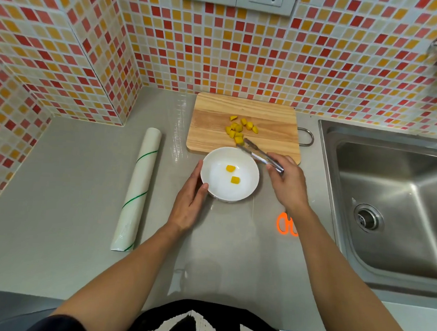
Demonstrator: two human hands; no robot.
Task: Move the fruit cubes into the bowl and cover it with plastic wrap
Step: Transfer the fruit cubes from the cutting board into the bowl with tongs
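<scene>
A white bowl (213,162) stands on the grey counter with two yellow fruit cubes (230,169) inside. My left hand (187,203) rests against the bowl's left side, fingers around its rim. My right hand (286,181) grips metal tongs (257,153) whose tips reach a yellow cube at the near edge of the pile. Several yellow fruit cubes (238,129) lie on the wooden cutting board (215,124) just behind the bowl. A roll of plastic wrap (138,188) lies to the left of the bowl.
Orange-handled scissors (284,224) lie on the counter partly under my right forearm. A steel sink (394,201) takes up the right side. Tiled walls close the back and left, and the counter's front edge runs near my body.
</scene>
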